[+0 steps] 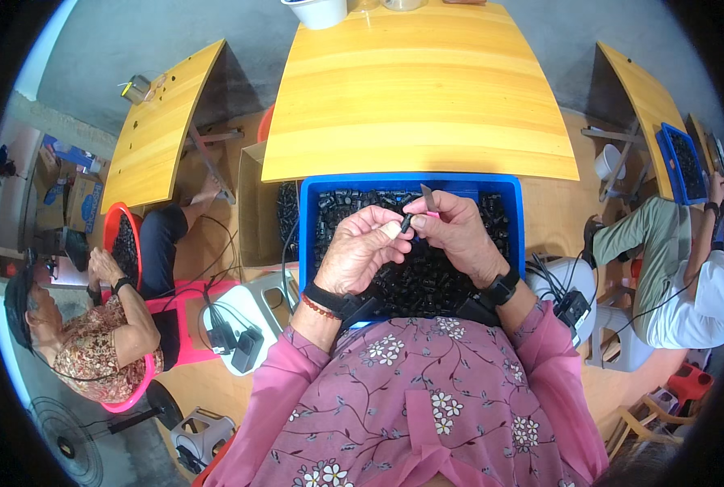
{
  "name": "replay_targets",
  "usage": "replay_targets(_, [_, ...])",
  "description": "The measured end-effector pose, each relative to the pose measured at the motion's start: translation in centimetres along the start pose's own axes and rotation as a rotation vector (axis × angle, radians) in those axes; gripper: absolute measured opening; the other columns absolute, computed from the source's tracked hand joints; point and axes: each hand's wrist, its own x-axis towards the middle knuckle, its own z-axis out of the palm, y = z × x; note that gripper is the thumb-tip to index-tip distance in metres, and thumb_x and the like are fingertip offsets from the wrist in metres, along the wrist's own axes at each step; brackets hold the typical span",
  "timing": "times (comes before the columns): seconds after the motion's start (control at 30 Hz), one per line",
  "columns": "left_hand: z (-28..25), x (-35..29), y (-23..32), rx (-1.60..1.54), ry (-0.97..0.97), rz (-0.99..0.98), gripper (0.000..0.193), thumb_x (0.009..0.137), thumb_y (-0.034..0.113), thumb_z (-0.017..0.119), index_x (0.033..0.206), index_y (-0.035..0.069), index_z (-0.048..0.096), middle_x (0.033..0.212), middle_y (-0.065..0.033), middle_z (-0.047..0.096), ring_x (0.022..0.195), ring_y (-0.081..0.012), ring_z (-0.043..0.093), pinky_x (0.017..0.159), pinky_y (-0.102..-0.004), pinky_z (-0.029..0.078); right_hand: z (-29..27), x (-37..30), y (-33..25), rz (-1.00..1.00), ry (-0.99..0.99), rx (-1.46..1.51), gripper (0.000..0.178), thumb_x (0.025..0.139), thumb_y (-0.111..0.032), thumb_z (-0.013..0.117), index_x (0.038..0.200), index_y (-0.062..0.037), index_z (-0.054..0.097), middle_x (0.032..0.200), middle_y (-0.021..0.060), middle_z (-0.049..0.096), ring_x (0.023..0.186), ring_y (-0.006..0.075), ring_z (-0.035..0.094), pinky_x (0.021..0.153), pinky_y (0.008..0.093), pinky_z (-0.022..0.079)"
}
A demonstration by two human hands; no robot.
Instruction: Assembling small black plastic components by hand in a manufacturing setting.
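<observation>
grip of the left hand (pixel 359 248) narrowly pinches a black piece (pixel 406 222), the right hand (pixel 462 241) clasping a blade (pixel 428 197) (tip upward).

The single view is the left of two fisheye cameras worn on the person's head, facing forward and steeply down over the chest. The floral blouse (pixel 492 390) is nearest, filling the lower middle; the left hand (pixel 364 247) and right hand (pixel 458 235) show close up near the centre, seen from above. Beyond them, the far edge of the blue tub (pixel 519 235) meets the near edge of the wooden tabletop (pixel 411 97), whose far edge reaches the picture's top. The lens sweeps wide, catching a person at left (pixel 127 329) and another at right (pixel 707 292), both tipped sideways near the dark curved rim.
</observation>
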Motion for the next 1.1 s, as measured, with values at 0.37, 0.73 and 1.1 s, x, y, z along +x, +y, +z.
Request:
replay_targets(0.37, [0.3, -0.2, -0.1, -0.084, -0.036, -0.002, 0.01, 0.092, 0.007, 0.067, 0.099, 0.005, 0.061, 0.089, -0.005, 0.068, 0.075, -0.0133, 0.065, 0.064, -0.026, 0.056, 0.1, 0.0, -0.1, -0.249, -0.018, -0.288, 0.019, 0.085, -0.004, 0.074, 0.103, -0.0001, 0.071, 0.085, -0.003, 0.063, 0.076, 0.0028, 0.05, 0.069, 0.0192, 0.044])
replay_targets(0.73, [1.2, -0.3, -0.3, 0.131, 0.03, 0.064, 0.009, 0.092, 0.007, 0.068, 0.099, 0.004, 0.062, 0.087, -0.0066, 0.068, 0.07, -0.0131, 0.067, 0.058, -0.0247, 0.055, 0.1, -0.3, -0.8, -0.179, 0.037, -0.327, 0.012, 0.088, -0.004, 0.069, 0.099, -0.0005, 0.072, 0.074, -0.0043, 0.056, 0.07, 0.0043, 0.051, 0.065, 0.0208, 0.043])
replay_targets(1.1, [0.6, -0.4, 0.1, -0.299, -0.105, -0.132, 0.012, 0.095, 0.013, 0.063, 0.101, 0.003, 0.064, 0.088, -0.0084, 0.068, 0.075, -0.016, 0.065, 0.067, -0.0276, 0.053, 0.4, -0.6, -1.3, -0.301, -0.019, -0.316, 0.016, 0.086, -0.002, 0.072, 0.102, 0.0, 0.071, 0.086, -0.0012, 0.061, 0.077, 0.0041, 0.053, 0.068, 0.0196, 0.045])
